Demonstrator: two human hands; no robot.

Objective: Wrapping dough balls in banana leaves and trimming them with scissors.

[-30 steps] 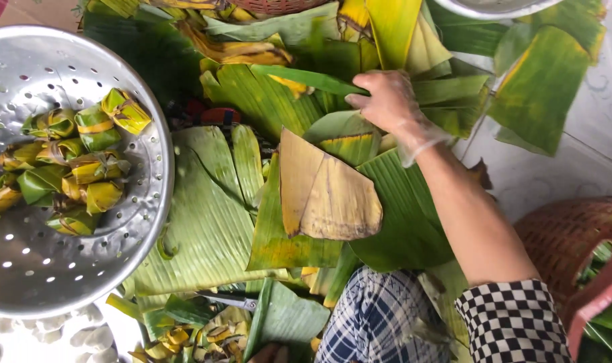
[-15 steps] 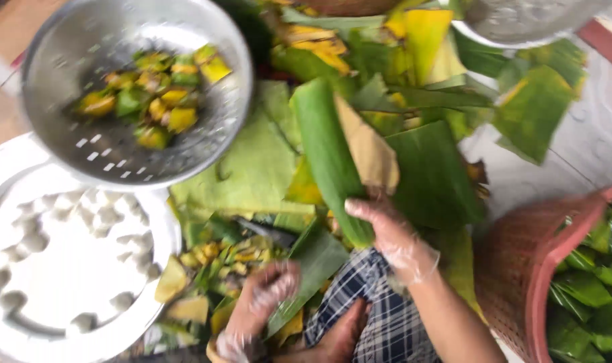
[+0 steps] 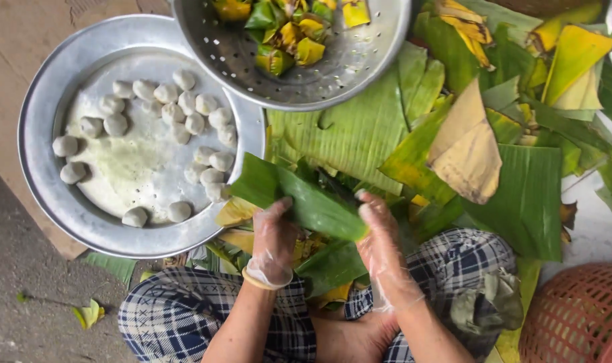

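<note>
Nearest the camera, at 6 o'clock, the person's knees in blue-and-white checked cloth frame both gloved hands, and a crumpled grey-green rag lies on the thigh at 4 o'clock. The left hand and the right hand, each in a thin clear plastic glove, have their grip closed on the same long strip of green banana leaf, thumbs on top and fingers under it, one hand toward each end, so the strip sits just above the lap at the centre. It seems best worked by keeping it taut and level between the two hands, pressing evenly so the leaf bends along its grain rather than splitting. At 9 o'clock a wide round metal tray holds many small pale dough balls, spread apart from one another. To the right, at 2 and 3 o'clock, lie loose green and yellow banana leaves, one dry tan piece folded on top. A reddish woven basket stands at 4 o'clock. Farthest, at 12 o'clock, a perforated metal colander overlaps the tray's rim and holds small leaf-wrapped parcels.
</note>
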